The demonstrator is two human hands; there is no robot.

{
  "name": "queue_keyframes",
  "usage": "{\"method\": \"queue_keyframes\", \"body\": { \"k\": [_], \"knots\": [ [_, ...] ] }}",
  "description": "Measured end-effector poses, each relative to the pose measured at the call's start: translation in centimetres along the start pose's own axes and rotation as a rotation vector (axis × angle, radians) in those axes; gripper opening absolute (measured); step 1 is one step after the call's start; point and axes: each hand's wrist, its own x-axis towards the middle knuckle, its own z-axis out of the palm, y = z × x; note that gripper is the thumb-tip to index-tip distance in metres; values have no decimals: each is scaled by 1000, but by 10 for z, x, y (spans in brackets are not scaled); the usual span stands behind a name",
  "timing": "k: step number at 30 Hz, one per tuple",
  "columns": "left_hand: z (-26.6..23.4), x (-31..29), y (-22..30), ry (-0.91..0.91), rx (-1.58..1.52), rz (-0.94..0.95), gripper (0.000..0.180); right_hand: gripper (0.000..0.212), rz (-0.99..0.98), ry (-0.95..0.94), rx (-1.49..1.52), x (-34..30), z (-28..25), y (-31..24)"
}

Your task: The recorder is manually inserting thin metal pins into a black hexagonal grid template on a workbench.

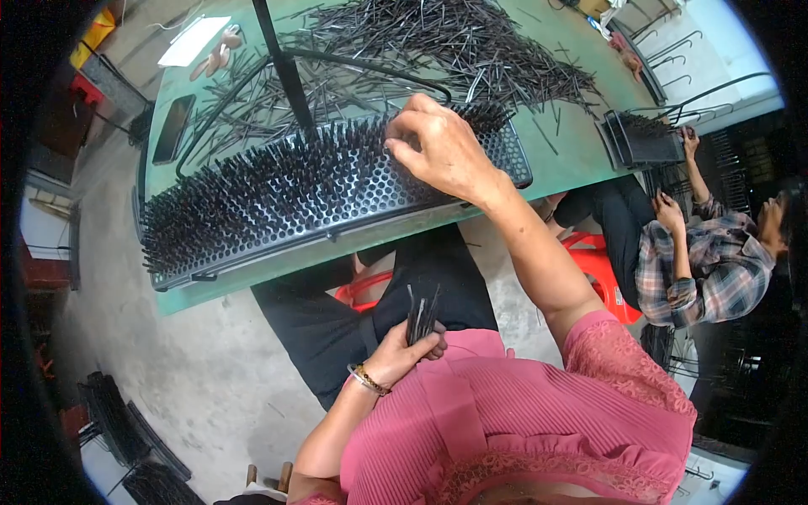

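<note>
My left hand (396, 352), low in front of my body, is closed round a small bundle of thin black strips (422, 313) whose ends stick up. Over the perforated dark metal rack (370, 202), my right hand (438, 145) has its fingers curled and thumb bent inward. Whatever its fingertips hold, if anything, is hidden from me. Many black strips (244, 189) stand upright in the rack's holes, densest at the left and along the back. Bare holes show along the front and at the right end.
A loose heap of black strips (454, 42) covers the back of the green table (560, 160). A black metal frame (290, 88) rises behind the rack. A phone (174, 128) lies at the left. To the right, a co-worker in a plaid shirt (707, 269) handles another rack (644, 141).
</note>
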Motion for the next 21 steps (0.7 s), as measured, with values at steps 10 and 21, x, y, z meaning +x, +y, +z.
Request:
{"method": "queue_keyframes", "body": {
  "k": [10, 21],
  "knots": [
    [-8, 7, 20, 169, -282, 28, 18, 9, -100, -6, -212, -13, 9, -12],
    [7, 31, 81, 99, -240, 198, 26, 13, -93, 178, -137, 6, -11, -16]
  ]
}}
